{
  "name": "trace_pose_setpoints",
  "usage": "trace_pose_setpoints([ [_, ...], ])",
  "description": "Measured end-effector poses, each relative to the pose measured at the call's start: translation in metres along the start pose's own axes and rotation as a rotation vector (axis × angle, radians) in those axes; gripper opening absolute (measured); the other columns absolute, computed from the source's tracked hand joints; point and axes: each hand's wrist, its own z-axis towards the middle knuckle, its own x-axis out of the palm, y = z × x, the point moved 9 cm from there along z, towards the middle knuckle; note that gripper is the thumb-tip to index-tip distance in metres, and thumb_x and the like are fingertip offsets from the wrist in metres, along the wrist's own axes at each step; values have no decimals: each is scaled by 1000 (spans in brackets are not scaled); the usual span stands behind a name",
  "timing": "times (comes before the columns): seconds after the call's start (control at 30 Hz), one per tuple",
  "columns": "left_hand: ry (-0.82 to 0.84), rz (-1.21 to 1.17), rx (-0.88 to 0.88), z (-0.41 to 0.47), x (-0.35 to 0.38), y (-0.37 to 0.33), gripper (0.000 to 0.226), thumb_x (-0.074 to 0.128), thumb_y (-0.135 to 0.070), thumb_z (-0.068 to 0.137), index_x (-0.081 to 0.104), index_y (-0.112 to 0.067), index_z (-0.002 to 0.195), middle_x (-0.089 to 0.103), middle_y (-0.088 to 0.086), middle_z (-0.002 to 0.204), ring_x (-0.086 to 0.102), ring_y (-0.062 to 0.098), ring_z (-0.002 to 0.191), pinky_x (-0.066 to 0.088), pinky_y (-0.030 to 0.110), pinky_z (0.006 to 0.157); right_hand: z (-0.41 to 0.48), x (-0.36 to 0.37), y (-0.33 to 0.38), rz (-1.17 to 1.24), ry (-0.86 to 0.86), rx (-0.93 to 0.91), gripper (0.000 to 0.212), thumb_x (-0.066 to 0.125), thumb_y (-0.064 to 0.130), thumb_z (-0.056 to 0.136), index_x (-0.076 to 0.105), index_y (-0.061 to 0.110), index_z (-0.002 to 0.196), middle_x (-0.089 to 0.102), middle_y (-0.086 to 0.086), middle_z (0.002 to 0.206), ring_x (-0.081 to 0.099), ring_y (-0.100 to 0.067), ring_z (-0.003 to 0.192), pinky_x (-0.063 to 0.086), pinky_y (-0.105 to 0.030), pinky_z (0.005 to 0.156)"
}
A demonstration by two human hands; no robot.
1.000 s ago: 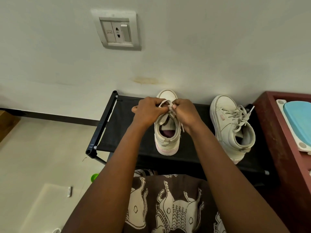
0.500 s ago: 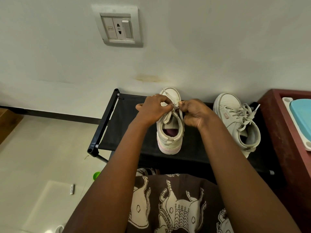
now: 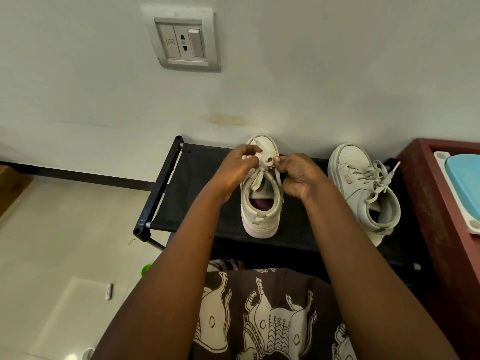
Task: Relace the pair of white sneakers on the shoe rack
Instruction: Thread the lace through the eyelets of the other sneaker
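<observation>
Two white sneakers stand on a black fabric shoe rack [image 3: 197, 203] against the wall. The left sneaker [image 3: 261, 216] points toe to the wall, its heel toward me. My left hand [image 3: 237, 170] and my right hand [image 3: 298, 178] hover over its front, each pinching a strand of its white lace [image 3: 268, 162] near the toe end; loose lace hangs over the tongue. The right sneaker [image 3: 363, 188] stands apart to the right, laced, with its lace ends loose.
A dark red cabinet [image 3: 428, 203] with a white and blue tray [image 3: 462, 183] stands right of the rack. A wall socket [image 3: 185, 41] is above. Pale floor lies at left, with a small white object [image 3: 108, 291] and a green object [image 3: 146, 269].
Both hands have shifted toward the sneaker's toe and drawn slightly apart, pulling the lace between them. The sneakers stay in place on the rack.
</observation>
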Motion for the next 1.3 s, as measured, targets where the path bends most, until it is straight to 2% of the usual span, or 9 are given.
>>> trace_pose_setpoints([
  [0.2,-9,338,279,-11,-8,-27,32,80,-21,70,68,-27,100,65,-6,94,57,5,78,46,18,78,-1,-2,0,6,-22,2,23,44,-1,94,60,-4,111,64,-18,97,63,-28,85,53,-38,65],
  [0.33,-84,376,382,-8,0,-36,34,78,-11,71,72,-18,104,67,-1,92,61,10,79,47,18,78,-1,-1,1,5,-17,-17,15,48,-2,93,63,-3,94,64,-17,90,63,-27,83,54,-38,70],
  [0.47,-224,93,234,-2,-16,-21,18,70,-4,78,73,-18,90,71,3,85,67,16,86,53,31,86,0,0,-2,53,-1,-17,12,53,-6,87,65,-2,88,64,-14,85,62,-25,81,54,-37,78],
  [0.67,-261,-332,-79,-5,-15,13,13,57,0,89,68,0,83,69,6,70,67,10,59,55,20,59,2,-18,-3,27,-167,-45,13,57,-7,85,63,0,76,62,-13,74,56,-18,63,49,-27,59],
  [0.8,-250,-318,-136,-4,-16,21,20,53,1,91,65,-3,76,67,6,69,65,9,59,54,18,57,-1,-23,4,-161,-216,-119,18,57,-6,87,60,4,72,58,-7,70,57,-16,67,49,-27,60],
  [0.93,-293,-293,-166,-3,-17,24,22,51,1,93,62,-5,74,63,6,67,62,5,54,55,19,59,-6,-23,9,-313,-241,-206,9,54,-4,86,62,-2,90,58,-8,73,56,-16,64,51,-31,63],
  [1.13,-371,-292,-217,-2,-19,30,21,50,0,94,62,0,76,60,8,67,60,5,49,56,19,58,-12,-28,10,-374,-337,-223,22,62,4,87,64,-14,101,66,-26,104,64,-33,94,50,-50,92],
  [1.2,-401,-293,-228,-1,-20,31,17,50,0,94,63,4,83,60,9,67,60,8,54,56,19,58,-12,-29,9,-376,-327,-211,24,60,2,88,62,-15,104,64,-29,108,64,-35,95,51,-49,88],
  [1.3,-435,-293,-243,-2,-21,33,15,51,0,93,65,6,89,60,9,68,59,11,59,56,20,59,-13,-27,7,-291,-274,-199,27,53,-4,88,58,-14,113,59,-30,118,60,-22,70,54,-32,68],
])
